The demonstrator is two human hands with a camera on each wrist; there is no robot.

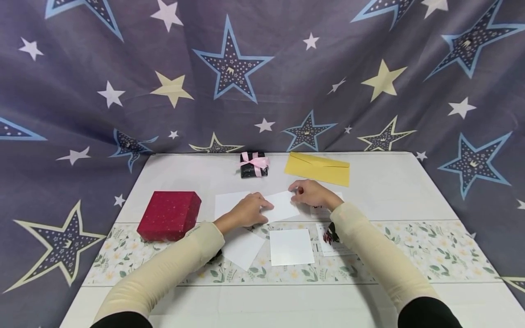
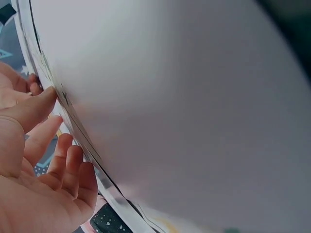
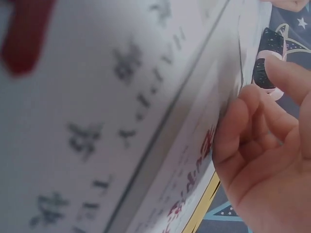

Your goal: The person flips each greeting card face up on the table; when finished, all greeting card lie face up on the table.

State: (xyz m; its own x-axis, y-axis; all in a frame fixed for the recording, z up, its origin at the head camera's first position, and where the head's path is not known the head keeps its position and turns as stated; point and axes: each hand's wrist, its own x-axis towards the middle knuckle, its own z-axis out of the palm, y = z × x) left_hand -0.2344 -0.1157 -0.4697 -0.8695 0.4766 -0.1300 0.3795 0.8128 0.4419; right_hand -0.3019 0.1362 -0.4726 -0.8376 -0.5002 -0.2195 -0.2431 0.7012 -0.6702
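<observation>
Centrally, a plain white card sits slightly askew on the table, its upper face blank. The left hand, fingers relaxed, touches its left edge; the right hand curls at its right edge, whether pinching I cannot tell. Beyond are a ribboned black box and yellow envelope.

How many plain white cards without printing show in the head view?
4: a tilted card between left hand and right hand, a back card partly behind the left hand, a square front card, and an angled card left of it. More may be hidden.
</observation>
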